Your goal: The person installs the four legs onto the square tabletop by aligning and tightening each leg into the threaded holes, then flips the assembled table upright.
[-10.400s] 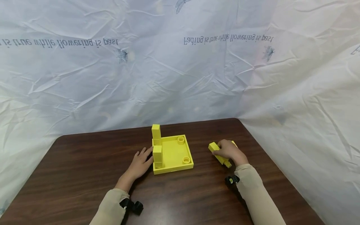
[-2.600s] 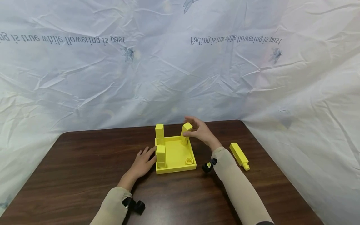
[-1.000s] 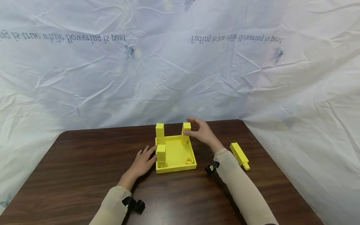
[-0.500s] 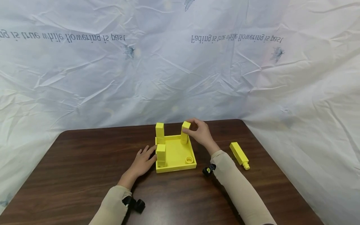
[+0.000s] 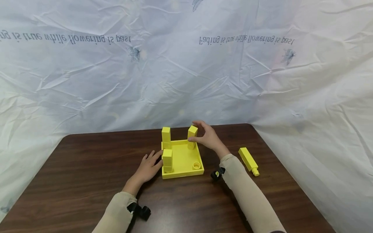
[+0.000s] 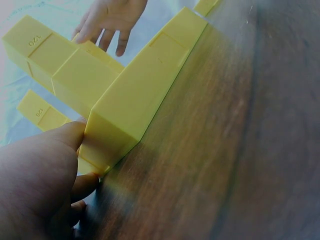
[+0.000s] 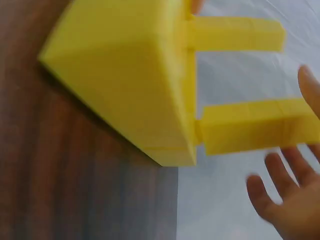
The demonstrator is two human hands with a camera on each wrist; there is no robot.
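A shallow yellow square tray (image 5: 183, 158) sits on the table, with square yellow legs standing in three corners. My left hand (image 5: 147, 168) rests against its left wall, fingers spread, beside the near-left leg (image 5: 167, 158); the left wrist view shows thumb and fingertips touching the wall near the front corner. At the far-right corner my right hand (image 5: 209, 137) surrounds the upright leg (image 5: 192, 131). In the right wrist view its fingers (image 7: 285, 175) are spread loosely below this leg, the thumb standing off it. The far-left leg (image 5: 166, 134) stands untouched.
A loose yellow leg (image 5: 247, 158) with a threaded end lies on the table right of the tray. A round socket (image 5: 196, 166) shows in the near-right corner. Behind the dark wooden table (image 5: 87, 168) hangs a pale printed sheet (image 5: 175, 81).
My right hand has moved from the loose legs to the far-right corner, where a leg now stands. Lately that leg has turned and the thumb has come lower. The left hand stays put.
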